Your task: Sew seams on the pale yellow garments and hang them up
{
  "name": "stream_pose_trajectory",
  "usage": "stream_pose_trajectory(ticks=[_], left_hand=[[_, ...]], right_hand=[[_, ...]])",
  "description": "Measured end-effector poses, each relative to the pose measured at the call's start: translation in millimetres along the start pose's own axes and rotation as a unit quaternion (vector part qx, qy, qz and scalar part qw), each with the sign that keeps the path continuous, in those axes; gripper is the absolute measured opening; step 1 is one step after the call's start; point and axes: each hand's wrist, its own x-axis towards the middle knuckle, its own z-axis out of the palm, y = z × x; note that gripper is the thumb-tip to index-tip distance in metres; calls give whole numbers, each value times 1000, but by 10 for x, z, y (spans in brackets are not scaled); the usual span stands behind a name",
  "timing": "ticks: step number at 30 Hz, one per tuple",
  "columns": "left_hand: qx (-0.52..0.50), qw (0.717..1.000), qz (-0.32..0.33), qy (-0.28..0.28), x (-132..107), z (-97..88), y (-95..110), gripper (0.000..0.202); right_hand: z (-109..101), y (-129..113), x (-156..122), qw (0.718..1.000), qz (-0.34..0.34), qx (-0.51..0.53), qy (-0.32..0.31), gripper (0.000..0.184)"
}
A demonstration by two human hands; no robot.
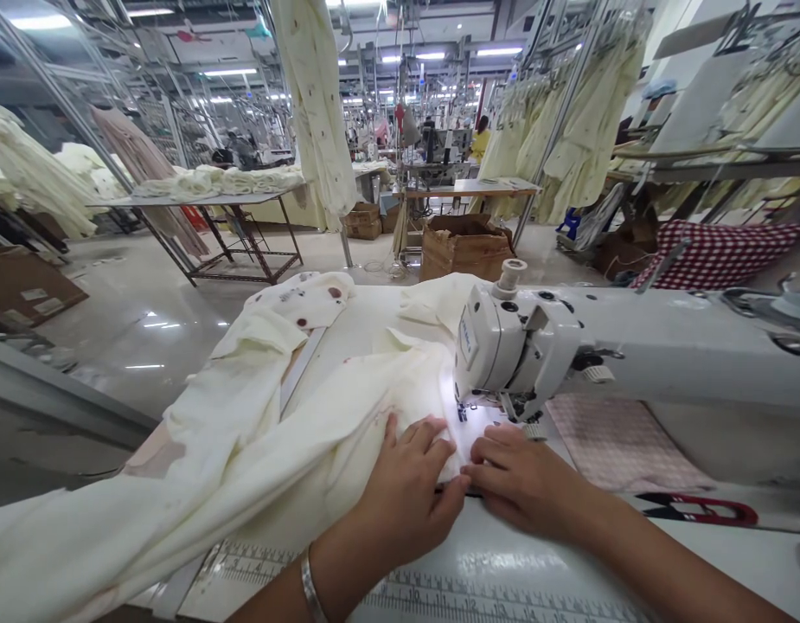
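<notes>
A cream garment (374, 389) spreads over the white sewing table, one edge running under the needle area of the white sewing machine (503, 333). My left hand (412, 484), with a silver bangle at its wrist, rests on the cloth just left of the presser foot, fingers spread and bent. Close by on the right, my right hand (520, 476) has its fingers drawn together at the cloth's near edge, below the presser foot. The two hands nearly meet at the left thumb. Whatever is beneath the right fingers is mostly hidden.
Red-handled thread snips (730, 510) and a pink checked cloth (626, 441) lie right of my hands. A printed ruler (451, 597) lines the table's front. Beyond stand a cardboard box (464, 251), a table (211, 201) piled with garments, and hanging garments (585, 130).
</notes>
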Motion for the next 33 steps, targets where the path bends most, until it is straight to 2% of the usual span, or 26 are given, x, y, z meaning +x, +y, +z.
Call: stream_pose_trajectory(ticks=[3, 7, 12, 17, 21, 28, 33], left_hand=[[12, 1000, 1, 11, 50, 41, -45, 29], [17, 1000, 17, -3, 267, 62, -182, 50], [29, 998, 45, -14, 506, 2, -299, 48], [3, 999, 44, -25, 422, 20, -255, 49], [-10, 999, 50, -14, 357, 48, -240, 50], [17, 998, 62, -18, 367, 40, -232, 20], [54, 996, 76, -3, 368, 25, -216, 17]], right_hand=[[-1, -24, -19, 1000, 13, -6, 4, 21], [40, 5, -14, 998, 53, -30, 22, 26], [68, 41, 25, 990, 131, -42, 40, 26], [31, -56, 19, 991, 134, -3, 24, 26], [65, -96, 1, 989, 140, 28, 34, 25], [121, -65, -27, 986, 151, 64, 40, 24], [94, -86, -11, 983, 156, 88, 45, 25]])
